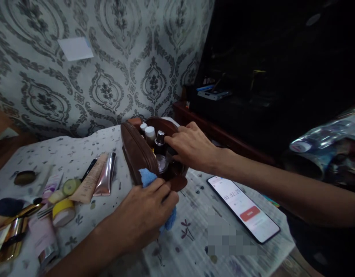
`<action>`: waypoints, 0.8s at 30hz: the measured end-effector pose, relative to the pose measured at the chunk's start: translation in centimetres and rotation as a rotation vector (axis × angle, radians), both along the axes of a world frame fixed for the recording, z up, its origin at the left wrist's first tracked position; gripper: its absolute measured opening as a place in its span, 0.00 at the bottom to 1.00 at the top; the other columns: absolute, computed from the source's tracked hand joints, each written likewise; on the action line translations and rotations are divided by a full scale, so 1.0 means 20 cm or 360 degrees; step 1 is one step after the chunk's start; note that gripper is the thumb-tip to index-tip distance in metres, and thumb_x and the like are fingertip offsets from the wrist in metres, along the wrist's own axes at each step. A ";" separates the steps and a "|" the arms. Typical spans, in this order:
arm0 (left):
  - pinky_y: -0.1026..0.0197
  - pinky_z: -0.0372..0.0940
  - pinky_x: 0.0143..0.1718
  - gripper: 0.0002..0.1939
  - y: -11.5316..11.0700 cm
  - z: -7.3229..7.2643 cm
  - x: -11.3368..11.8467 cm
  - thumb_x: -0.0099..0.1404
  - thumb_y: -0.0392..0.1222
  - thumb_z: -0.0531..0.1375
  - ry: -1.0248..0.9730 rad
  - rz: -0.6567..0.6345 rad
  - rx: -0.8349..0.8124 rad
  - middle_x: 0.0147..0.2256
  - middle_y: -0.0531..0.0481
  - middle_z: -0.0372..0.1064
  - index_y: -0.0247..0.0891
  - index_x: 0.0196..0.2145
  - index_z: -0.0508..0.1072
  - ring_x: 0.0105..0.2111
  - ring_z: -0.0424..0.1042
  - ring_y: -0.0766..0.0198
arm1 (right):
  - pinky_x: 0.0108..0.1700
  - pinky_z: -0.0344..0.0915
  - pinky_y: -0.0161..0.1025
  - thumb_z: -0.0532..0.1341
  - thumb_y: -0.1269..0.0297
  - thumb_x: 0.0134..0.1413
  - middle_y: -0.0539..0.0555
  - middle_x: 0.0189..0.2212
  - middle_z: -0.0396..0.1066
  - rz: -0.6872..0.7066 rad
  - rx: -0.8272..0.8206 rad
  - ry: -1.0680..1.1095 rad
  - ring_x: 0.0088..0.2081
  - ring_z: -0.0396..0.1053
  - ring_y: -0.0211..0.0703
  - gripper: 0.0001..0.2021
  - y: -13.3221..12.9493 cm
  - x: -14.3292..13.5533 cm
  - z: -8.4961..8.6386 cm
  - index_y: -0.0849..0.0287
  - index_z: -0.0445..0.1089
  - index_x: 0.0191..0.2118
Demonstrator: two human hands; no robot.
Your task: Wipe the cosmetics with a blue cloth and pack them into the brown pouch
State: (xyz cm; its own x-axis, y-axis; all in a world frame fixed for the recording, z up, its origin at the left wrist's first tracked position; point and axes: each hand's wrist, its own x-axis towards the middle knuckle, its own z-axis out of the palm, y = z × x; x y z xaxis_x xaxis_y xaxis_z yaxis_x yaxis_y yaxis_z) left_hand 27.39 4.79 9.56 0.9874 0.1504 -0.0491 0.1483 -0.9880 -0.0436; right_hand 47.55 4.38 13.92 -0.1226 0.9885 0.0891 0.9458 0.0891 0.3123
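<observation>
1. Apparently, the left hand (148, 209) clutches a blue cloth (148, 177) at the brown bag's (134, 152) near end.
2. The right hand (196, 148) reaches over its right rim, perhaps steadying it; its grip is unclear.
3. The unzipped bag stands on the surface (191, 246), seemingly propping bottles (150, 132) upright.

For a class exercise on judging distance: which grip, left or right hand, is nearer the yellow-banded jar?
Left. The left grip holds a blue cloth to the right of the jar; the right grip is farther right, at the brown bag.
</observation>
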 end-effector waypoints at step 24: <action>0.58 0.70 0.37 0.21 0.01 0.01 0.00 0.57 0.30 0.57 0.0031 0.0033 -0.0139 0.54 0.42 0.66 0.40 0.49 0.60 0.55 0.64 0.53 | 0.43 0.56 0.44 0.64 0.67 0.54 0.60 0.38 0.76 0.0138 -0.0124 -0.0075 0.45 0.70 0.54 0.06 -0.01 -0.02 0.06 0.61 0.75 0.38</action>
State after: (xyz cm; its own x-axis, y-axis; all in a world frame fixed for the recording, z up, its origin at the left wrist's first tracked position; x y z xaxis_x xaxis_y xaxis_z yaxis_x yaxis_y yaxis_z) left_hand 27.35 4.96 9.83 0.9829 0.1650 -0.0821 0.1686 -0.9849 0.0394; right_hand 47.09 4.25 15.05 -0.2103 0.9776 0.0043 0.9178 0.1960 0.3454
